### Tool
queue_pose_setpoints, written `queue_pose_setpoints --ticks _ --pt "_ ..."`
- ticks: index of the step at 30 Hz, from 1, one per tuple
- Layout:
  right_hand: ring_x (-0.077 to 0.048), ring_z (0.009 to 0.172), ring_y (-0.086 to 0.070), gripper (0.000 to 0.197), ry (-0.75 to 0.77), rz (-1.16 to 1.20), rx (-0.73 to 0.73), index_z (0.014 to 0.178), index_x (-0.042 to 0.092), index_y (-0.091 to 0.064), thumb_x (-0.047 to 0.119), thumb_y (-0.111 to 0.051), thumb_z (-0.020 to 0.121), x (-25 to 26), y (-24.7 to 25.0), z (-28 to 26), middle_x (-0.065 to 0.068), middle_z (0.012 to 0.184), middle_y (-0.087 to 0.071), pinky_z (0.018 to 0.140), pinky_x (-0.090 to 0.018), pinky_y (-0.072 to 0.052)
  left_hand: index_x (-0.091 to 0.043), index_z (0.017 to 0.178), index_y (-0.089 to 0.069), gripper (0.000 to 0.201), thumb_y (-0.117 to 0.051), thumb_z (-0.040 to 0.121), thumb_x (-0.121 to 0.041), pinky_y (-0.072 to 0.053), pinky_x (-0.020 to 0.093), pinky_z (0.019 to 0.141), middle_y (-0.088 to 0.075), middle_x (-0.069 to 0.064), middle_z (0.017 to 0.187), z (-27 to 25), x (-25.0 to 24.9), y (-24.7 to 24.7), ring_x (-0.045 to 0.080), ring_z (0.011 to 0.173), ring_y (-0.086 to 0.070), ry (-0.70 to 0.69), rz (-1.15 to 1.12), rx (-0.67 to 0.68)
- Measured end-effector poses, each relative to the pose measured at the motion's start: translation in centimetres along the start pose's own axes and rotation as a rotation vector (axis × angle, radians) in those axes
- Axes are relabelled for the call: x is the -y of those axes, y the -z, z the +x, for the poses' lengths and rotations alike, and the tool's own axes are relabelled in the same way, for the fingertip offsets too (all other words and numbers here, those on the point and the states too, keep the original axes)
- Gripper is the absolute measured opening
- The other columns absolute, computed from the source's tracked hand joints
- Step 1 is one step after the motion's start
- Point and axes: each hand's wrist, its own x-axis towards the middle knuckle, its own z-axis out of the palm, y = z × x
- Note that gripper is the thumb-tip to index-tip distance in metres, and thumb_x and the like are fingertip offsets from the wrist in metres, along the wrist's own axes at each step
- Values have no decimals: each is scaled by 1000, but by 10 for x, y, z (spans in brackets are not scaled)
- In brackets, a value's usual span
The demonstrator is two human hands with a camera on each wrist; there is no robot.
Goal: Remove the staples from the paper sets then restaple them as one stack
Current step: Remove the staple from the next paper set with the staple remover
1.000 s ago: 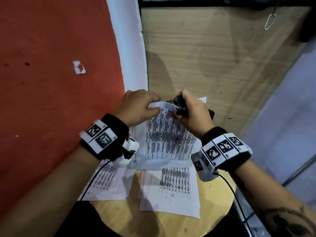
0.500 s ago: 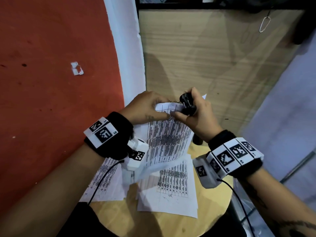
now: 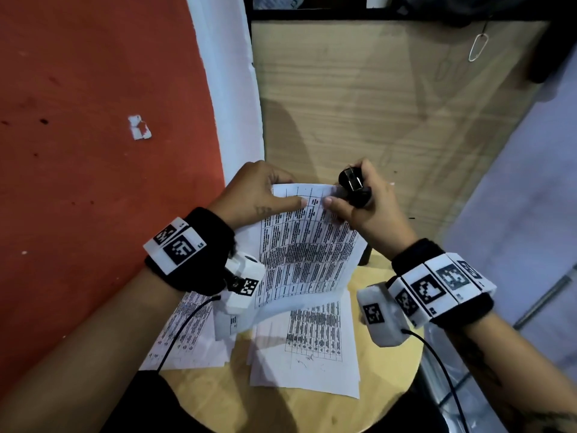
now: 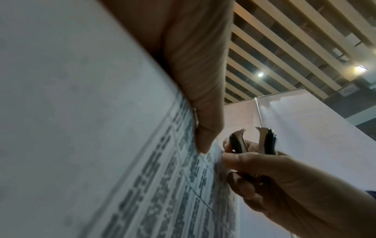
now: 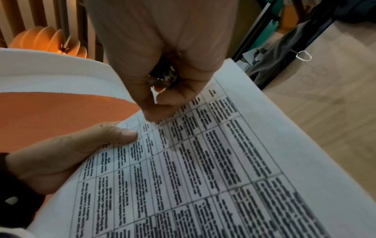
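Your left hand (image 3: 256, 195) pinches the paper set (image 3: 306, 248) at its top edge, lifted above the round table (image 3: 387, 379); your right hand (image 3: 365, 207) grips the staple remover (image 3: 352, 187) and pinches that same edge. Thin, floppy sheets likely tear easily, so hold close beside the stapled corner
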Motion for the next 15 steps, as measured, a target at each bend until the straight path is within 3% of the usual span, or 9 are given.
queue_pose_setpoints --ticks 2,4,6,7,10,13,15 --pt "-15 77 -63 25 42 -49 -93 91 18 -46 18 -69 81 -1 1 0 -2 91 -61 66 -27 -49 -11 72 -73 15 -79 75 -25 -36 22 55 -62 -6 54 0 0 2 1 52 -49 10 5 -33" --pt "-17 90 -57 20 98 -34 -229 92 28 -48 28 -65 81 -1 2 0 -4 103 -57 79 -31 -49 -8 75 -75 21 -80 70 -28 -42 28 57 -69 6 62 0 -1 4 8 57 -54 7 5 -53" --pt "-13 82 -54 21 99 50 -317 90 32 -46 34 -64 79 3 2 -2 1 92 -56 77 -35 -48 -5 77 -75 22 -82 69 -25 -47 34 61 -71 12 69 1 -1 6 12 62 -57 6 1 -69" --pt "-9 77 -51 25 67 104 -315 91 30 -45 34 -66 78 6 0 -6 6 85 -53 73 -32 -47 -5 77 -74 23 -83 69 -24 -48 35 62 -72 14 70 1 -2 6 13 63 -57 6 -1 -71" --pt "2 70 -47 43 -132 248 -97 105 18 -36 20 -71 79 11 -11 -22 8 84 -46 64 -15 -42 -6 77 -74 28 -78 67 -32 -49 37 63 -71 13 69 1 -3 6 12 62 -57 2 -19 -58" --pt "3 67 -46 34 -345 285 91 100 34 -36 36 -57 74 12 -15 -23 9 86 -46 57 -17 -36 -7 77 -75 29 -75 66 -33 -48 33 62 -72 10 69 0 -4 6 9 62 -58 11 -27 -37" --pt "0 78 -47 29 -294 167 97 102 34 -41 41 -51 76 15 -10 -17 9 94 -50 66 -20 -36 -7 74 -74 27 -74 67 -33 -42 29 58 -68 6 62 -1 -6 7 6 58 -54 11 -30 -21"
